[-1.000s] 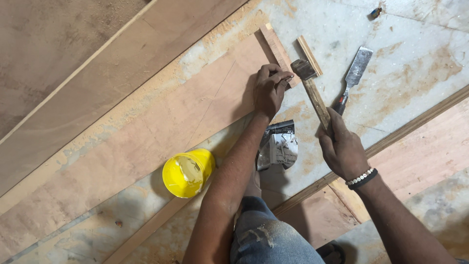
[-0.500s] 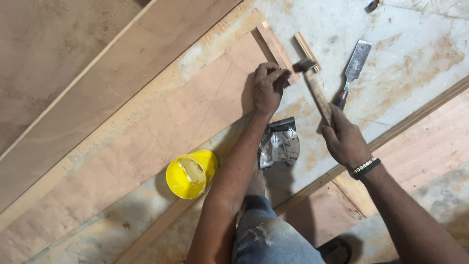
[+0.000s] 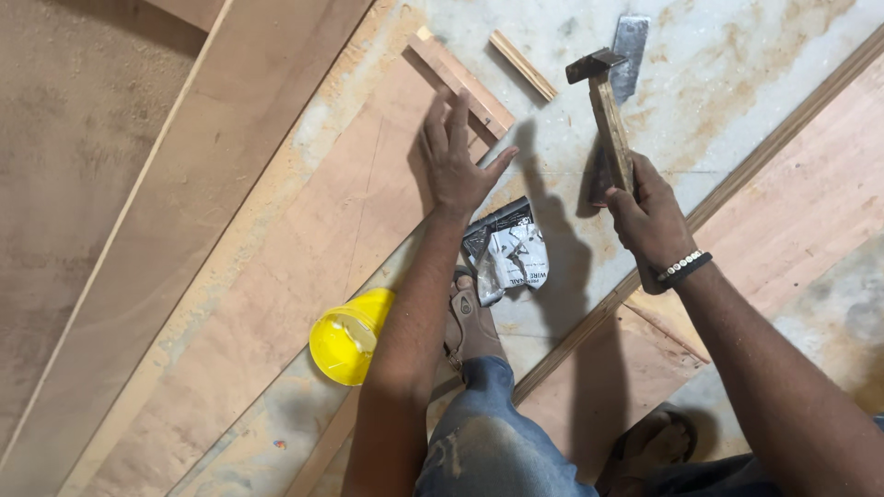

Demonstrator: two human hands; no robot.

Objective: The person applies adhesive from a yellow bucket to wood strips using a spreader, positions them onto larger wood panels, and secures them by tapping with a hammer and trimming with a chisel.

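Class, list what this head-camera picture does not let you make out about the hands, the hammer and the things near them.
- Nail or fastener under the left hand: none can be made out on the wood strip.
- Flat metal tool: cut off by the top edge and partly behind the hammer.
- Yellow container: contents unclear; the forearm covers one side.
- Crumpled packet: contents hidden by its wrapping.
- Right hand: fingers wrapped around the handle, grip underside hidden.

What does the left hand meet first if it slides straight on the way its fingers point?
Probably the narrow wood strip lying at the end of the plywood sheet. The left hand is open, fingertips pointing up-frame, and they appear already at the strip's edge; contact is unclear.
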